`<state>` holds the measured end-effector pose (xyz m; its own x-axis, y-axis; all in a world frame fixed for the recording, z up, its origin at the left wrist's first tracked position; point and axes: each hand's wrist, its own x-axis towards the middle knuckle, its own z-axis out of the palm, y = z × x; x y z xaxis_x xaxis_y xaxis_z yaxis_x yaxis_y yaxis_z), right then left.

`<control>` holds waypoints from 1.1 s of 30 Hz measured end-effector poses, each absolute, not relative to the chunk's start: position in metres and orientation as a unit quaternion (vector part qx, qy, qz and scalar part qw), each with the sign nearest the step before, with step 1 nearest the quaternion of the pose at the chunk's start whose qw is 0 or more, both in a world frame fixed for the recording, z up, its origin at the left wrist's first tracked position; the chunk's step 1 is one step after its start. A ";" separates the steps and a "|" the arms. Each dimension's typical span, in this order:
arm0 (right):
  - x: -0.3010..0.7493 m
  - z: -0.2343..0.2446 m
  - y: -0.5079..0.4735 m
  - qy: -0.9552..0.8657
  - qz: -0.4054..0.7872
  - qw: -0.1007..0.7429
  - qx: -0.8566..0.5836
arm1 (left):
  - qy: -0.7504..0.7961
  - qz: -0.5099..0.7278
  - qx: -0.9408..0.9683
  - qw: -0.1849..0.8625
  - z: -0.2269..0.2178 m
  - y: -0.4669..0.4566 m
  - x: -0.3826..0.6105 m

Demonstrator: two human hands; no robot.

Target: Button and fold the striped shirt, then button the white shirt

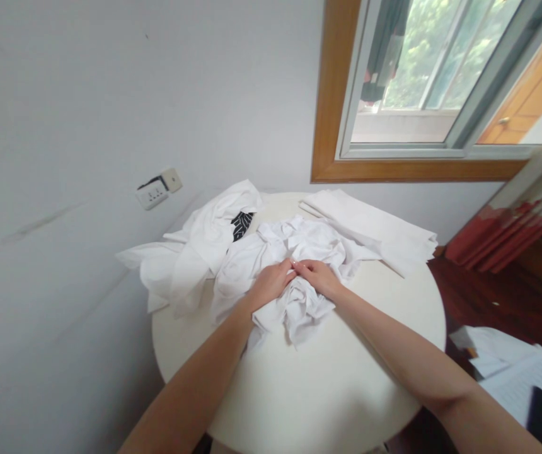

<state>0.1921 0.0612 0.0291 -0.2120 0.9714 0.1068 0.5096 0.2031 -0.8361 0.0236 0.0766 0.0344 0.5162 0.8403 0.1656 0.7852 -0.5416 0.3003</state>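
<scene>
A crumpled white garment (299,252) lies in the middle of a round white table (328,384). My left hand (271,282) and my right hand (316,277) rest on it side by side, fingertips meeting. Both hands have their fingers curled, pinching the white cloth. To the left lies a second crumpled white garment (200,246) with a black patterned patch (241,224). A folded white cloth (370,227) lies at the back right of the table.
A grey wall with a white socket (157,189) is at the left. A wood-framed window (422,94) is above the table. At the right are dark red floor (488,296), a red-and-white cloth (521,221) and papers (512,366).
</scene>
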 end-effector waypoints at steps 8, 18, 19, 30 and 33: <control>0.191 0.019 0.067 -0.684 0.347 0.365 -0.527 | 0.446 0.209 0.866 0.088 0.029 0.076 0.027; 0.195 0.010 0.072 -0.569 0.532 0.411 -0.473 | 0.408 0.331 0.836 0.156 0.037 0.074 0.022; 0.196 0.012 0.072 -0.566 0.524 0.418 -0.480 | 0.419 0.368 0.815 0.157 0.039 0.075 0.020; 0.247 0.057 0.074 -0.495 0.142 0.629 -0.582 | 0.517 0.728 0.445 0.070 0.068 0.098 -0.023; 0.250 0.058 0.076 -0.488 0.070 0.656 -0.572 | 0.512 0.766 0.376 0.096 0.072 0.100 -0.030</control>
<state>0.2501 0.0756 0.0580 0.5129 0.6505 0.5602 0.4662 0.3368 -0.8180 -0.0305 0.0999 0.0725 -0.6987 0.5327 0.4776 0.2380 -0.4565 0.8573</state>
